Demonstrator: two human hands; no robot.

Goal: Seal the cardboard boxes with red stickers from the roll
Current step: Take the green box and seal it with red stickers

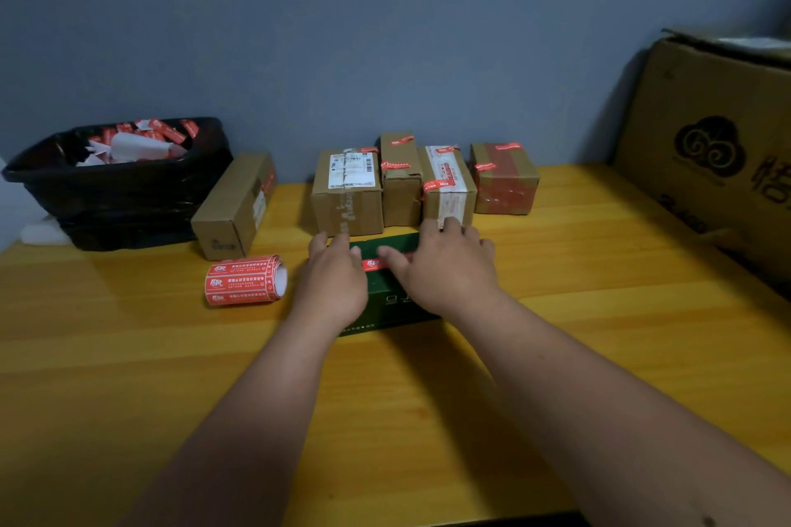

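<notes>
At frame centre both hands lie flat, fingers spread and gripping nothing, on a dark green box on the yellow table: the left hand and right hand press either end of a red sticker across its top. The sticker roll lies on its side just left of the left hand. Behind stand four brown boxes with red stickers, a fifth box to their left, a black bin of scraps at upper left, and a big carton at right.
</notes>
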